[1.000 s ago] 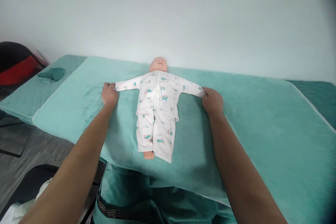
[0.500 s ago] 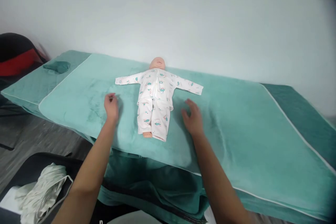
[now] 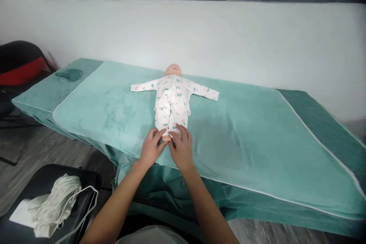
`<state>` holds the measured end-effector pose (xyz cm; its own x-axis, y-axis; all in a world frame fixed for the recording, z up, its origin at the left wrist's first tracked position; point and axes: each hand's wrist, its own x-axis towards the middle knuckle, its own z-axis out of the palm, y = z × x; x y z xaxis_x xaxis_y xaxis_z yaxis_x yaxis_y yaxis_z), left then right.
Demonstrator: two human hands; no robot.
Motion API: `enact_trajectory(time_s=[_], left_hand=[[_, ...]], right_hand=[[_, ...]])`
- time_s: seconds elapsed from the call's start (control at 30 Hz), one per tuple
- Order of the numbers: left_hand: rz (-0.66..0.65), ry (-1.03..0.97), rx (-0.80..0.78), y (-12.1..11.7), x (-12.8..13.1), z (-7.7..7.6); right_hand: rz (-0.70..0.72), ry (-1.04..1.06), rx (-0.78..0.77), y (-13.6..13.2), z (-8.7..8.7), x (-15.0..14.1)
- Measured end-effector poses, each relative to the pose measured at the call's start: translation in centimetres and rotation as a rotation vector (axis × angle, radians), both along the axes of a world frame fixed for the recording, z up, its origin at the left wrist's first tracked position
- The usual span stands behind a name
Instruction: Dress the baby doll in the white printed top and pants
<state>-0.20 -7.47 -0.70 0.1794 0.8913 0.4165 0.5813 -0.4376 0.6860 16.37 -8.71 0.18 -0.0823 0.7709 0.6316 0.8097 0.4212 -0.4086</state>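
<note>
A baby doll [image 3: 173, 70] lies on its back on the green-covered bed [image 3: 234, 129], sleeves stretched out to both sides. It wears a white printed top [image 3: 173, 90] and matching trousers [image 3: 162, 117]. Down at the trouser hems, my left hand [image 3: 151, 145] has its thumb and fingers closed on the left cuff. My right hand [image 3: 182, 148] grips the right cuff, its fingers lying over the fabric. Between my hands a bit of the doll's foot [image 3: 166, 138] shows; the other foot is hidden.
A black chair [image 3: 54, 171] at the lower left holds crumpled pale cloth [image 3: 58, 202] and a white cord [image 3: 94, 194]. The bed has a face hole [image 3: 69, 74] at its left end. Behind it runs a white wall [image 3: 228, 38]. Another chair [image 3: 20, 59] with red stands far left.
Both hands have come inward from either side of the doll to the trouser hems and taken hold there. The view has shifted slightly.
</note>
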Motion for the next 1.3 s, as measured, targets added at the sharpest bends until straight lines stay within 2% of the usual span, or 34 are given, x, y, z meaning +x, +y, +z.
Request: enact_trajectory(time_s=[0.1,0.23,0.47,0.57,0.8,1.0,1.13,1.3], left_hand=[[-0.023,-0.119,0.020,0.1,0.1,0.3],[0.009,-0.289,-0.020,-0.3,-0.2,0.5],[0.058,-0.375,-0.049,-0.8,-1.0,1.5],[0.075,-0.369,-0.036,-0.8,-1.2,1.2],[0.045,-0.294,-0.067,-1.3,-1.0,-1.0],[0.057,-0.362,-0.081,-1.4,-1.4,-0.6],[0.093,-0.442,-0.150,-1.4,-1.7,-0.4],[0.015,-0.489,-0.188,-1.1,-2.3,0.4]], right_hand=[[-0.045,-0.062,-0.010,0.4,0.9,-0.5],[-0.017,-0.086,-0.039,0.5,2.0,-0.9],[0.155,0.153,-0.026,-0.1,3.4,-1.3],[0.171,0.155,-0.038,-0.5,3.0,-1.4],[0.162,0.072,-0.074,-1.2,0.9,0.0],[-0.030,0.236,-0.071,-1.6,-0.3,2.3],[0.001,0.268,-0.116,-1.6,0.1,3.6],[0.043,0.253,-0.020,-2.4,1.7,4.4]])
